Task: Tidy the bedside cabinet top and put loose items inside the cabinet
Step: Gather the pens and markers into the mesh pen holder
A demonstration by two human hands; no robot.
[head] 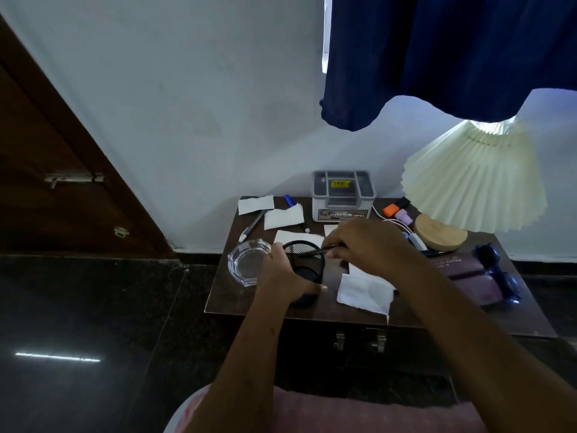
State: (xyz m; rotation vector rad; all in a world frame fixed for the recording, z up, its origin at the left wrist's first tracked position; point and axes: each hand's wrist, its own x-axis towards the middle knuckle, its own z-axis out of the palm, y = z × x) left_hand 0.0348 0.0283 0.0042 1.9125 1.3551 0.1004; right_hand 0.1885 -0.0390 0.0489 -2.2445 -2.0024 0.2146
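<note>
Tidying is barely under way. The left hand (pixel 281 276) wraps the mesh cup (pixel 307 264) near the tabletop's (pixel 327 310) front edge. The right hand (pixel 362 245) pinches what looks like a dark pen (pixel 315 252) at the cup's rim. A tissue (pixel 365 292) right of the cup, an ashtray (pixel 246 264) left of it and a loose pen (pixel 253 226) behind it remain out.

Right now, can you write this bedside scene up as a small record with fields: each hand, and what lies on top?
Left hand: grips the black wire-mesh pen cup
Right hand: pinches a thin dark pen at the cup's rim
Left of cup: clear glass ashtray
Right of cup: white paper tissue
Back: grey plastic organiser box, cream pleated lamp shade
Right edge: blue sunglasses
Surface: dark wooden cabinet top
</note>
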